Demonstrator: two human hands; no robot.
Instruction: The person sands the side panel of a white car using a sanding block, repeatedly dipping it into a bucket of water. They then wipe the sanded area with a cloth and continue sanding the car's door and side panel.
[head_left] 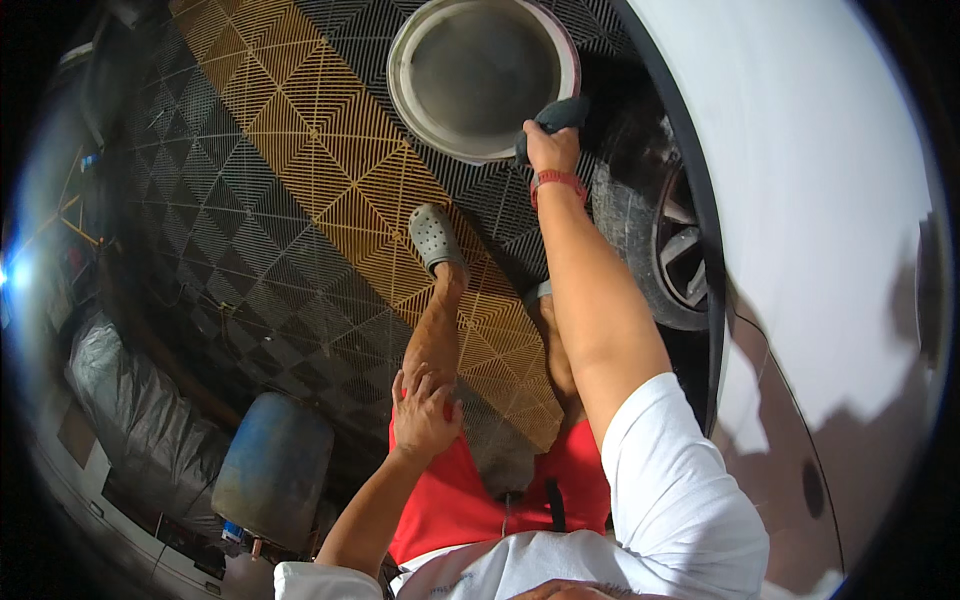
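My right hand (549, 148) reaches far forward and is closed around a dark grey wash mitt or sponge (560, 114), held at the rim of a round white bucket (405, 95) standing on the floor. A red band sits on that wrist. My left hand (424, 410) rests flat on my left knee, fingers spread, holding nothing. I am bent over in red shorts, with a grey perforated clog (434, 236) on my left foot.
A white car body (810, 180) fills the right side, with its black tyre and wheel (660, 250) next to my right arm. The floor is black and yellow grid tiles (300, 150). A blue drum (272, 470) and grey plastic sheeting (130, 410) lie at lower left.
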